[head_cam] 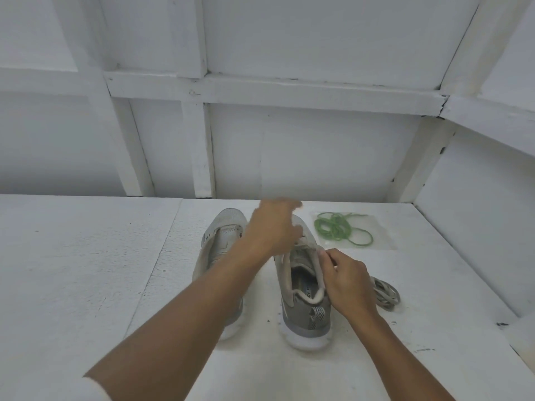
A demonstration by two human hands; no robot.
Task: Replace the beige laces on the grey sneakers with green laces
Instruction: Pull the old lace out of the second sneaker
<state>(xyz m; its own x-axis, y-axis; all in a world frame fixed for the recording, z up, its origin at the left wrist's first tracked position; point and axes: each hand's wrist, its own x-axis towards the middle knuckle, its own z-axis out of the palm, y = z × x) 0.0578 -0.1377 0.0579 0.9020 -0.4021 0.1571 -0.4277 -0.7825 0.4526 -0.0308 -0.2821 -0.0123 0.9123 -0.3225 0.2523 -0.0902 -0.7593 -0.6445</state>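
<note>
the table [72, 270] lies open on the left, wide room beside the left sneaker [215, 250]. the narrow gap between it and the right sneaker [304, 314] is crossed by the left hand [272, 227] and its forearm. the right hand [347, 282], pinching that sneaker's rim, fills the space before a bundle of beige lace [386, 293]. green laces [338, 228] on a clear bag [382, 240] block the far right; walls [289, 154] close the back and right. more table lies open before the heels.
</note>
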